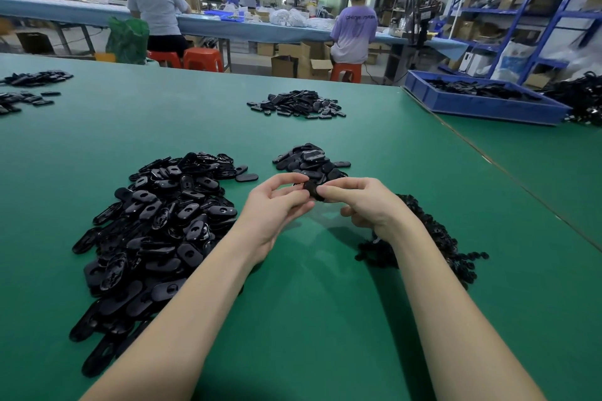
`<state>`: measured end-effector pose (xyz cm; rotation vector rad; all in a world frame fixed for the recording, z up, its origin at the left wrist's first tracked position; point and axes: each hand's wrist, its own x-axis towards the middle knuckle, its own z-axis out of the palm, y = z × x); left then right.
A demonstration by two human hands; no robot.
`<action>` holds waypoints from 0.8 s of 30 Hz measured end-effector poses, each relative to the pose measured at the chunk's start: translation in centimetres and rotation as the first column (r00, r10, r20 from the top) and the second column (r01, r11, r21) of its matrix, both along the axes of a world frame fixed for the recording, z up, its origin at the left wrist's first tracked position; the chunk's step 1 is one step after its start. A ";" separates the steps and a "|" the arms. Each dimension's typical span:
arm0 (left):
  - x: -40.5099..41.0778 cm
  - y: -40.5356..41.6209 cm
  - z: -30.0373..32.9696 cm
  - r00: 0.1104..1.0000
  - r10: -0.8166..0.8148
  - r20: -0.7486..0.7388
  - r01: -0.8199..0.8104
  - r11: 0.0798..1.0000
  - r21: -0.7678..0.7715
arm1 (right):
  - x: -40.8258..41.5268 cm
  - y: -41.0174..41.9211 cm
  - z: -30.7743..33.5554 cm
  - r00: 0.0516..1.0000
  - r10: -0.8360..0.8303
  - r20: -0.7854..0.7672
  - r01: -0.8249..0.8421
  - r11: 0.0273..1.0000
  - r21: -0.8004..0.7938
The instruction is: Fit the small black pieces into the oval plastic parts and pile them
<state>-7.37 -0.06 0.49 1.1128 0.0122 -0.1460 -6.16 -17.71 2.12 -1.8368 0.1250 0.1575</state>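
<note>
Two hands on one oval part, five piles around.

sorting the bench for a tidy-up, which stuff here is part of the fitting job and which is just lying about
Part of the job:
- oval part pinched between left hand and right hand
- big heap of oval parts
- heap of small black pieces
- small pile beyond the hands, likely finished ones

Lying about:
- far pile
- blue crate
- piles at the left edge
</note>
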 end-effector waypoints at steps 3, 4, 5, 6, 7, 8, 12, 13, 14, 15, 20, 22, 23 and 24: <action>0.1 0.3 0.2 0.999 -0.027 -0.047 0.025 0.999 -0.045 | -0.1 0.2 0.0 0.999 0.034 0.005 -0.034 0.999 0.040; 0.1 0.4 0.2 0.998 -0.036 -0.059 0.036 0.999 -0.017 | -0.1 0.2 0.1 0.999 0.048 0.015 -0.048 0.998 0.027; 0.1 0.5 0.2 0.997 -0.043 -0.069 0.045 0.999 0.025 | -0.1 0.2 0.1 0.998 0.061 0.022 -0.062 0.998 0.006; 0.0 0.5 0.2 0.996 -0.046 -0.075 0.052 0.996 0.067 | -0.1 0.2 0.1 0.997 0.075 0.028 -0.075 0.997 -0.016; 0.0 0.5 0.1 0.996 -0.049 -0.078 0.056 0.993 0.100 | -0.1 0.3 0.1 0.996 0.088 0.034 -0.087 0.996 -0.034; 0.0 0.5 0.0 0.996 -0.052 -0.077 0.061 0.990 0.128 | -0.1 0.3 0.1 0.994 0.098 0.039 -0.096 0.994 -0.050; -0.1 0.6 0.1 0.997 -0.043 -0.056 0.053 0.980 0.190 | -0.3 0.5 0.3 0.991 0.127 0.044 -0.123 0.988 -0.091; 0.0 0.6 0.1 0.998 -0.038 -0.051 0.047 0.980 0.191 | -0.3 0.5 0.3 0.990 0.135 0.042 -0.131 0.986 -0.099; 0.0 0.7 0.1 0.998 -0.035 -0.048 0.044 0.981 0.190 | -0.3 0.6 0.3 0.990 0.137 0.042 -0.132 0.985 -0.109; 0.0 0.7 0.1 0.998 -0.034 -0.046 0.043 0.981 0.191 | -0.2 0.7 0.3 0.991 0.130 0.044 -0.124 0.985 -0.122; -0.1 0.7 -0.2 0.999 -0.016 -0.031 0.023 0.967 0.254 | 0.0 1.1 -0.1 0.993 0.090 0.076 -0.076 0.983 -0.167; -0.2 0.7 -0.3 1.000 -0.004 -0.023 0.010 0.954 0.300 | 0.1 1.1 -0.3 0.991 0.095 0.090 -0.078 0.980 -0.184; -0.2 0.7 -0.4 1.000 0.004 -0.019 0.002 0.947 0.320 | 0.2 1.1 -0.4 0.990 0.099 0.097 -0.079 0.978 -0.191; -0.2 0.6 -0.4 1.000 0.012 -0.017 -0.005 0.943 0.333 | 0.3 1.1 -0.4 0.989 0.102 0.103 -0.080 0.977 -0.197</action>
